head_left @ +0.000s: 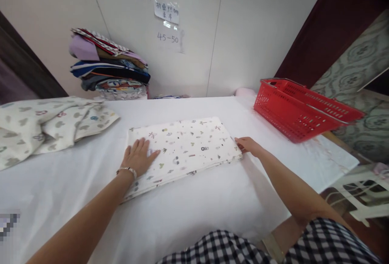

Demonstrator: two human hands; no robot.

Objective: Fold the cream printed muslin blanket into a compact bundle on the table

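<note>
A folded white cloth (188, 146) with small printed figures lies flat on the white table (188, 211). My left hand (138, 156) rests palm down on the cloth's left part, fingers spread and flat. At the cloth's right edge my right hand (247, 144) has its fingertips tucked against or under the cloth's corner. A bracelet sits on my left wrist.
A crumpled patterned cloth (45, 128) lies at the table's left. A stack of folded fabrics (109, 67) stands at the back against the wall. A red plastic basket (300, 108) sits at the right. A white plastic stool (364, 193) is beyond the table's right edge.
</note>
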